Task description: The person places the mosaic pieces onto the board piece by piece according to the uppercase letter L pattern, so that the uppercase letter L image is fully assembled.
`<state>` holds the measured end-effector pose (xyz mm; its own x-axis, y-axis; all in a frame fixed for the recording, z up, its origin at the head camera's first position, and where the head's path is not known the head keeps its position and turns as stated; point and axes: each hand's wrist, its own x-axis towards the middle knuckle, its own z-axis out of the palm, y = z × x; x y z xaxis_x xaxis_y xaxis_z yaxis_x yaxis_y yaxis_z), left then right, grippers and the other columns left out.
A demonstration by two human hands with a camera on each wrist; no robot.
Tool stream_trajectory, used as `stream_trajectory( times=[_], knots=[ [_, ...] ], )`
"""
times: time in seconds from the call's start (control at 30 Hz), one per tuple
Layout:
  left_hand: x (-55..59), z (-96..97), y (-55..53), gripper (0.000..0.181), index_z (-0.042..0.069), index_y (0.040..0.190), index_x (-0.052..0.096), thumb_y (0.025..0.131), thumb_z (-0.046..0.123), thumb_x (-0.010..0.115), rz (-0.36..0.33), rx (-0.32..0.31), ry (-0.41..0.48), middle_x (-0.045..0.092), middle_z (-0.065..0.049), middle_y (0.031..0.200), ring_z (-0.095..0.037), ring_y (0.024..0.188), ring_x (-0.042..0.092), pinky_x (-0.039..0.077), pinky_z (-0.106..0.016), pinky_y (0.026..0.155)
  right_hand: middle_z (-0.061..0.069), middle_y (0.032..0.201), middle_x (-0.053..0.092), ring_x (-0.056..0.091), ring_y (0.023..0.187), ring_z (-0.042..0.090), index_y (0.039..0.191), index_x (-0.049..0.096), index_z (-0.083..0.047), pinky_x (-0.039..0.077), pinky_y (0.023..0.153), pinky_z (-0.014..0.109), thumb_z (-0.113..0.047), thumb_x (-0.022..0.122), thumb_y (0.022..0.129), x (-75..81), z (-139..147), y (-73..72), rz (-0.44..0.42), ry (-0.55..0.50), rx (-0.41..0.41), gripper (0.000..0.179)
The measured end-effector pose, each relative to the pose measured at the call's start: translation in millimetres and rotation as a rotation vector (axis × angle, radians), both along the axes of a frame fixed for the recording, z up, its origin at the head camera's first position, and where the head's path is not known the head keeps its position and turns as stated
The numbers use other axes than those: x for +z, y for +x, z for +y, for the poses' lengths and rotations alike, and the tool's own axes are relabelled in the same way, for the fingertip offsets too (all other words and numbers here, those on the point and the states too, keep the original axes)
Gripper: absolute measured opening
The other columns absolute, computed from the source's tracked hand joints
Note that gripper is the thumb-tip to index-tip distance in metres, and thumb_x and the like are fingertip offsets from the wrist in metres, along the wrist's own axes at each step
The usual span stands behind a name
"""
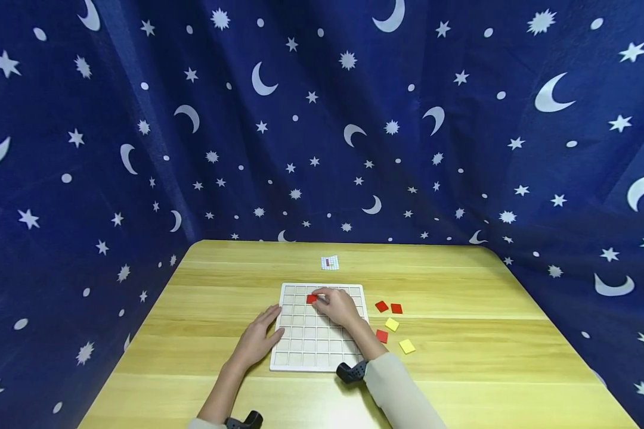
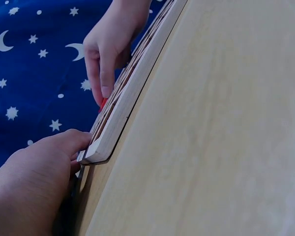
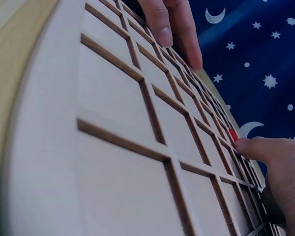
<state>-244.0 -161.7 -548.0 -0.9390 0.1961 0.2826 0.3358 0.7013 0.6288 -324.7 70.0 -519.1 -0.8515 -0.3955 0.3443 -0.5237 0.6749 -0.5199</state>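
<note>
A white grid board (image 1: 295, 345) with recessed square cells lies on the wooden table. Over its upper part, my right hand (image 1: 339, 305) pinches a square red tile (image 1: 311, 299) between thumb and fingertips, at a cell left of the board's middle. The right wrist view shows only a sliver of that red tile (image 3: 233, 135) by the thumb; whether it sits fully in the cell cannot be told. Along the board's left edge rests my left hand (image 1: 254, 341), fingers extended and thumb touching the rim. In the left wrist view this hand (image 2: 34, 177) touches the board's corner.
Right of the board lie loose red tiles (image 1: 381, 306) and yellow tiles (image 1: 392, 324), flat on the table. Behind the board is a small printed grid card (image 1: 330, 263) with coloured marks. A blue star-and-moon curtain (image 1: 322, 119) surrounds the table (image 1: 461, 381) at the back and sides.
</note>
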Motion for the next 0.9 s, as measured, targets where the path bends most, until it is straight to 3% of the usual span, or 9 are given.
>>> stream_trajectory(
  times=[0.3, 0.53, 0.7, 0.9],
  knots=[
    [0.0, 0.3, -0.5, 0.053, 0.006, 0.135, 0.047, 0.09, 0.029, 0.061, 0.008, 0.0, -0.013, 0.04, -0.009, 0.142, -0.032, 0.13, 0.034, 0.029, -0.049, 0.104, -0.012, 0.045, 0.028, 0.02, 0.041, 0.003, 0.109, 0.069, -0.011, 0.019, 0.037, 0.02, -0.022, 0.068, 0.083, 2.9, 0, 0.6, 0.02, 0.017, 0.024, 0.029],
    [-2.5, -0.7, 1.2, 0.052, 0.005, 0.134, 0.048, 0.09, 0.029, 0.061, 0.016, -0.011, -0.028, 0.04, -0.01, 0.141, -0.035, 0.129, 0.035, 0.03, -0.052, 0.103, -0.013, 0.046, 0.028, 0.02, 0.041, 0.001, 0.109, 0.068, -0.006, 0.022, 0.038, 0.021, -0.019, 0.07, 0.082, 2.7, 19, 10.4, 0.003, -0.131, 0.035, 0.029],
    [-3.5, -1.8, 0.8, 0.051, 0.006, 0.134, 0.049, 0.089, 0.029, 0.061, 0.014, -0.005, -0.025, 0.041, -0.008, 0.141, -0.033, 0.129, 0.035, 0.029, -0.05, 0.104, -0.012, 0.045, 0.026, 0.017, 0.04, 0.001, 0.107, 0.069, -0.01, 0.019, 0.038, 0.019, -0.018, 0.071, 0.082, 5.8, 54, 16.0, -0.029, -0.176, -0.058, 0.027],
    [-2.8, -1.2, -0.7, 0.05, 0.008, 0.133, 0.051, 0.089, 0.03, 0.061, 0.009, 0.007, -0.01, 0.041, -0.007, 0.141, -0.033, 0.129, 0.035, 0.03, -0.05, 0.103, -0.011, 0.047, 0.026, 0.018, 0.042, 0.001, 0.1, 0.071, -0.012, 0.016, 0.04, 0.02, -0.019, 0.074, 0.077, 10.0, 100, 24.5, 0.015, -0.163, -0.142, 0.023]
  ],
)
